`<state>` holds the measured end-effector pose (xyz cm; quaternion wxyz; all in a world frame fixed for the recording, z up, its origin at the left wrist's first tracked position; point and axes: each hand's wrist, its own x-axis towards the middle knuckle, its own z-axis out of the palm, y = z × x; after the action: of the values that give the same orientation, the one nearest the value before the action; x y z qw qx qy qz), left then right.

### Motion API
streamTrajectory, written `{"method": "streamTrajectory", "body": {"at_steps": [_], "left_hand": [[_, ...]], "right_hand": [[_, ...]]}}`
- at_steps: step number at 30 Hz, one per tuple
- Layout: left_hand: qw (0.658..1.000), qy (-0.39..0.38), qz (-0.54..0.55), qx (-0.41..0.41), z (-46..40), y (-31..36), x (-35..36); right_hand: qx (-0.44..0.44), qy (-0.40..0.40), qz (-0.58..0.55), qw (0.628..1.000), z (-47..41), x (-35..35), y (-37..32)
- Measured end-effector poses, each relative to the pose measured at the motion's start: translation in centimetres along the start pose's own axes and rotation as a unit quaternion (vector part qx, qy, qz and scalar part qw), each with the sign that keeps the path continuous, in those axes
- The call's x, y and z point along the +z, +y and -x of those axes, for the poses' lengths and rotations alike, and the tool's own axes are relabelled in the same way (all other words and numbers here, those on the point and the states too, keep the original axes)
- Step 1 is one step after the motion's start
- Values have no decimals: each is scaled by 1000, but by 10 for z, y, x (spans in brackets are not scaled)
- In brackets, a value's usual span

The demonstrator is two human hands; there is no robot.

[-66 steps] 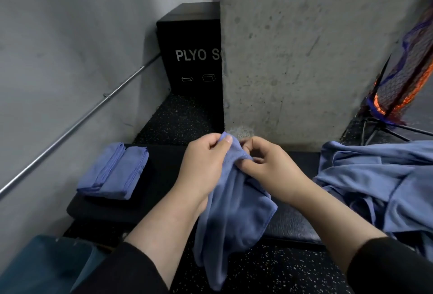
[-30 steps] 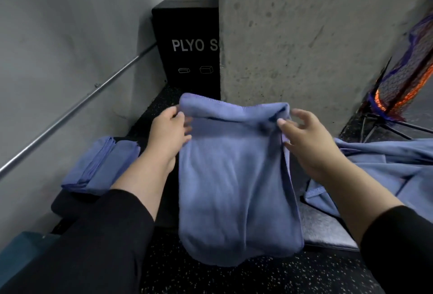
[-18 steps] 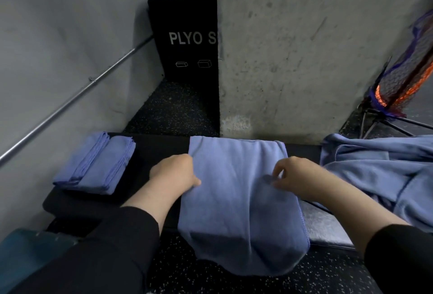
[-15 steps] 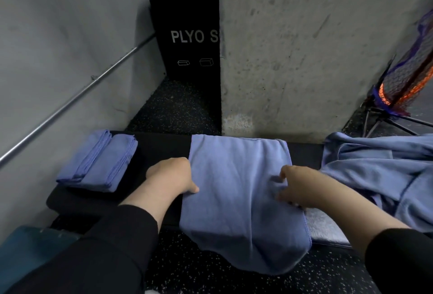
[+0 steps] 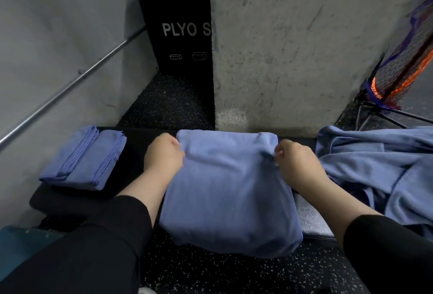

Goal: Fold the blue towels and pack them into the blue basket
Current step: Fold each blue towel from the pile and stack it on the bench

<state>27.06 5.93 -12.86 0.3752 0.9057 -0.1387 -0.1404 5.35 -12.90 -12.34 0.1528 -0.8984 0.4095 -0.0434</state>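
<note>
- At the far left we see a corner of the blue basket (image 5: 21, 244), low beside the black bench (image 5: 77, 202).
- On the bench's left end lies a stack of folded towels (image 5: 84, 160), well apart from our hands.
- Our left hand (image 5: 164, 156) reaches forward from a black sleeve, knuckles up, its fingers curled round the left edge of the blue towel (image 5: 229, 190).
- That towel lies across the middle of the bench, its near part hanging over the front edge toward the speckled floor (image 5: 234, 275).
- Our right hand (image 5: 297, 164) mirrors the left, wrist low, with thumb and fingers pinching the towel's right edge.
- Just right of that hand a heap of unfolded towels (image 5: 379, 167) covers the bench's right end.
- Behind stand a concrete pillar (image 5: 304, 47) and a black box (image 5: 178, 24).
</note>
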Motion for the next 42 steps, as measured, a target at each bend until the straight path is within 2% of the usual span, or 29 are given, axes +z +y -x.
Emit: {"method": "streamTrajectory", "body": {"at_steps": [1,3,6,9,10,13,14,16,21,23,25,27,29,32,37,40,42], "left_hand": [[999,11,42,18,-1,2,-1],[997,-6,25,68,4,5,-1],[983,-26,-94,158,10,2,1],[955,-128,-193,188,14,-6,2],[945,-135,-232,187,15,-8,1],[935,-51,-329,123,14,-10,-9],[931,-45,-353,79,13,-10,-14],[923,-89,-374,12,9,-10,-19],[913,-190,-361,-17,4,-8,-14],[928,-147,-342,-13,3,-8,-8],[962,-56,-268,20,-1,-11,-5],[980,7,-193,48,-3,-13,-4],[976,-8,-203,78,-2,-14,-1],[958,-87,-240,130,0,-22,5],[953,-109,-209,190,2,-34,-1],[940,-122,-215,236,10,-40,-9],[919,-136,-230,289,21,-45,-13]], "right_hand": [[-4,-2,-17,1000,-2,0,-2],[-24,-33,-22,999,-1,3,-5],[-62,-45,-5,997,5,4,-6],[-81,-47,35,995,6,-1,-7],[-68,-75,66,993,6,-3,-9],[-35,-161,147,975,9,-4,-9],[-32,-170,154,973,9,-3,-7],[-27,-176,152,972,8,0,-3],[-24,-191,108,975,3,6,-3],[-5,-149,110,983,0,9,-2],[13,-71,76,994,-3,11,2],[13,-13,23,1000,-4,9,3],[0,-16,-5,1000,-2,7,-2],[-79,-62,60,993,4,8,-10],[-115,-102,85,984,12,10,-2],[-169,-73,57,981,21,11,2],[-250,-71,11,965,33,9,3]]}}
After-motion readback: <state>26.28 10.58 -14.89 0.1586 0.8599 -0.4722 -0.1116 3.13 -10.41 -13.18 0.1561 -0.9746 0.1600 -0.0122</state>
